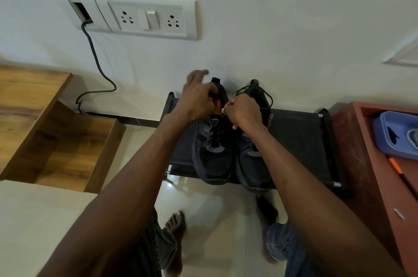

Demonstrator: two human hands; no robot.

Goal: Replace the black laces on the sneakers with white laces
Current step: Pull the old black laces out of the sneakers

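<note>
Pale glossy floor tiles run underfoot to a white wall, and against that wall stands a low black rack with metal-tipped rails; a person stands barefoot at its front edge, both arms reaching forward and down. Two dark sneakers sit side by side on the rack's left half, toes overhanging the front edge toward the person and heels back against the wall, so each shoe's long axis runs straight away from the onlooker's near side. The left sneaker has its black lace threaded down the middle, and an orange lining shows at its opening. The left hand lies over that opening near the heel, fingers curled loosely with the forefinger lifted clear; whether it grips anything I cannot tell. The right hand is closed in a pinch between the two shoes, at the collar of the right sneaker, apparently on a strand of lace. Beyond it a loose black loop stands up from that shoe's tongue. The laces lie directly under and just past both hands, so any pull would likely run back toward the person along the shoe's length. No white laces are visible. Farther up the wall, a switch plate.
</note>
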